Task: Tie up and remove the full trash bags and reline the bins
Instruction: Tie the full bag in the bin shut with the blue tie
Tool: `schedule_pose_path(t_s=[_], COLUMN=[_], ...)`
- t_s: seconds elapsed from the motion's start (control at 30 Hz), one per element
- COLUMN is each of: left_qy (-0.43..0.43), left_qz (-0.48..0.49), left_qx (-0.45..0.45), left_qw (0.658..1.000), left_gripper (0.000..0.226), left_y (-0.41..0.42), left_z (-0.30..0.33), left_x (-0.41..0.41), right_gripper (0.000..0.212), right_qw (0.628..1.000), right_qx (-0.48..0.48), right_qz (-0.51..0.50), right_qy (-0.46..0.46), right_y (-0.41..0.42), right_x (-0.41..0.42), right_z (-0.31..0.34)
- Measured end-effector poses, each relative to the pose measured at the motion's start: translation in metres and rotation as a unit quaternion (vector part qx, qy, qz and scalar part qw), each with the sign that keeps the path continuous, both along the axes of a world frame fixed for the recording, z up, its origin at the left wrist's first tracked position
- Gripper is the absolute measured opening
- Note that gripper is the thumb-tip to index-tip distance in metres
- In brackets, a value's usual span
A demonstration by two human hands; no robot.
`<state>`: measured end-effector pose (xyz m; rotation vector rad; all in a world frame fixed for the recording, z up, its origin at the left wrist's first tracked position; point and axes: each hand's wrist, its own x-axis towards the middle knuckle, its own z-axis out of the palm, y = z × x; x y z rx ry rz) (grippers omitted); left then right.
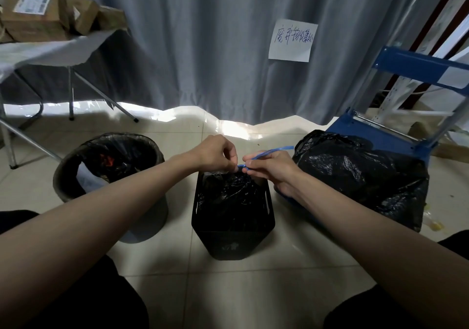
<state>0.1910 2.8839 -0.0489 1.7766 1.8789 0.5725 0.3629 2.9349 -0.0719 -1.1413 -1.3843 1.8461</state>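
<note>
Centre frame: we are tying the black bag (229, 191), which sits in the square black bin (233, 229). Left hand (215, 154) and right hand (270, 167) each pinch the blue drawstring (269, 151) above the bag's mouth. Next: cinch the knot, lift the bag out. Grey bin (76, 173) at left remains untied.

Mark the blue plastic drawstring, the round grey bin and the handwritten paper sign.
Blue plastic drawstring (269, 151), head view: strand above right fingers.
Round grey bin (149, 224), head view: outer wall.
Handwritten paper sign (291, 49), head view: blank lower part.
</note>
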Motion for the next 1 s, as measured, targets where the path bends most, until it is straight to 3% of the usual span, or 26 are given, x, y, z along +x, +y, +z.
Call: schedule_pose_path(t_s=[0.27,0.4,0.8,1.0], left_qy=[-0.128,-0.119,-0.171,-0.12], left_qz=[0.035,0.029,0.06,0.057], left_qx=[-0.02,-0.03,-0.03,0.001], left_qw=[0.991,0.992,0.983,0.991], left_gripper=[0.023,0.013,0.013,0.01], left_y=[-0.001,-0.001,-0.002,0.002], left_z=[0.0,-0.001,-0.01,-0.013], left_x=[0.003,0.004,0.009,0.008], right_gripper=[0.012,0.014,0.012,0.013], right_qw=[1.0,0.999,0.991,0.991], right_qx=[0.014,0.049,0.119,0.111], right_qz=[-0.002,-0.007,-0.025,-0.037], right_qy=[-0.002,-0.014,-0.052,-0.07], right_y=[-0.001,-0.001,0.003,0.002], right_x=[-0.002,-0.004,-0.003,-0.002], right_z=[0.0,-0.002,-0.007,-0.008])
